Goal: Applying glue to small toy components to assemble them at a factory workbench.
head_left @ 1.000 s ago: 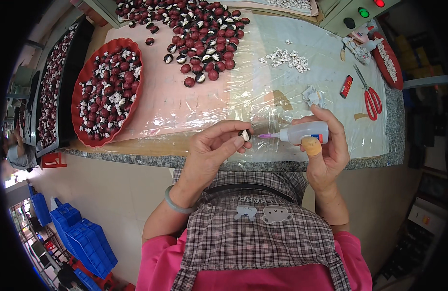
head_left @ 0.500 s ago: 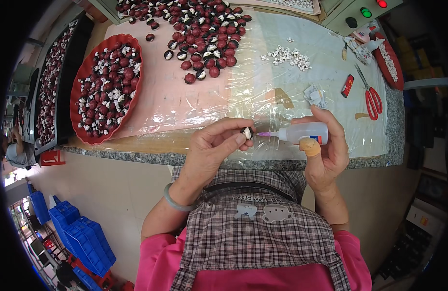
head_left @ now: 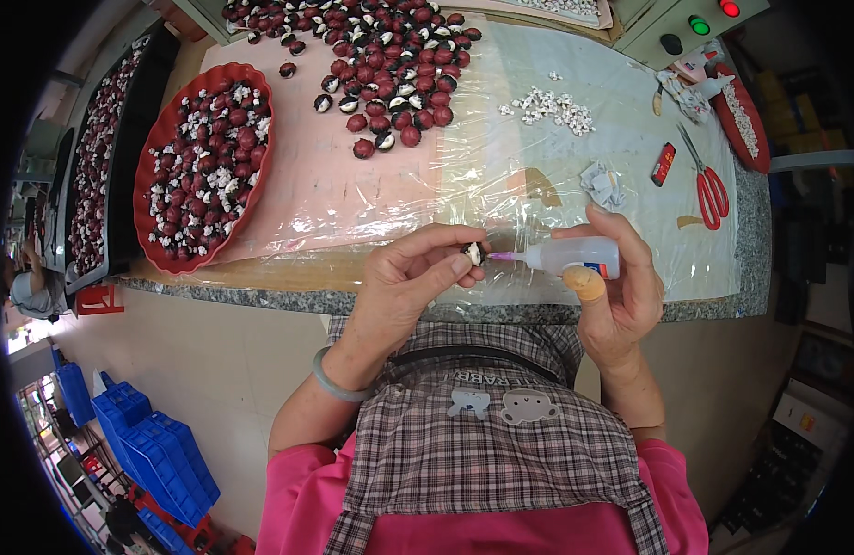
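Note:
Over the table's near edge, my left hand [head_left: 404, 282] pinches a small round piece [head_left: 474, 253], black outside with a cream-white face, between thumb and fingertips. My right hand [head_left: 626, 291] is wrapped round a translucent squeeze bottle [head_left: 584, 253] lying sideways in its grip, a tan cover on the thumb. The bottle's thin purple nozzle [head_left: 505, 256] points left and its tip meets the piece, or nearly so; contact is too small to tell. Farther back lies a heap of dark red, black and white round pieces [head_left: 390, 88]. Small white bits [head_left: 552, 109] are scattered right of it.
A red scalloped tray [head_left: 142, 199] with red balls and white bits stands left, beside a long black tray [head_left: 122, 208]. To the right lie crumpled paper [head_left: 601, 185], a red lighter-like object [head_left: 663, 164], red-handled scissors [head_left: 712, 196] and a red dish [head_left: 755, 157]. Blue crates [head_left: 159, 458] stand on the floor.
The squeeze bottle and my right hand have shifted very slightly left, and the right thumb sits a bit farther left on the bottle. My left hand keeps nearly the same place.

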`<state>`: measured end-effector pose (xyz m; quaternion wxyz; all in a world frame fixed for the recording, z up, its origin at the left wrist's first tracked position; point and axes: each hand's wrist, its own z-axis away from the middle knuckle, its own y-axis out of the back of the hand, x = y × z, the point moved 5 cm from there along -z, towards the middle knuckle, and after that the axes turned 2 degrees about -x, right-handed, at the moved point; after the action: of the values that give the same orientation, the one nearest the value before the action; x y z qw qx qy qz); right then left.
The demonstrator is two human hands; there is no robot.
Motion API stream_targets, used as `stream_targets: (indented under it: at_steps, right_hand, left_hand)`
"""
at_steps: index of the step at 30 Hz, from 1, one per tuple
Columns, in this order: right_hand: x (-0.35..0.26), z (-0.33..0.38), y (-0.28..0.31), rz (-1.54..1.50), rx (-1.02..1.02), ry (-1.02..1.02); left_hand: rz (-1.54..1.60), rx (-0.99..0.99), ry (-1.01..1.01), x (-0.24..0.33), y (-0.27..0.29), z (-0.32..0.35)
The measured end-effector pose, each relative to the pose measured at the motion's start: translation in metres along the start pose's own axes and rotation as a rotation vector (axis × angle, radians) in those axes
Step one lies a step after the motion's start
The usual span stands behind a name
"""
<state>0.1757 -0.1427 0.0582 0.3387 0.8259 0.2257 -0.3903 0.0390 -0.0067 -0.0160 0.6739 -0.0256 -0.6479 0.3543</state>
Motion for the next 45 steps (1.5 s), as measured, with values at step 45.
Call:
stream_targets:
  at_steps: [45]
  right_hand:
    - [0.105, -0.081, 0.052, 0.502, -0.276, -0.532]
  left_hand:
    - [0.142, -0.069, 0.007, 0.0, 0.001, -0.019]
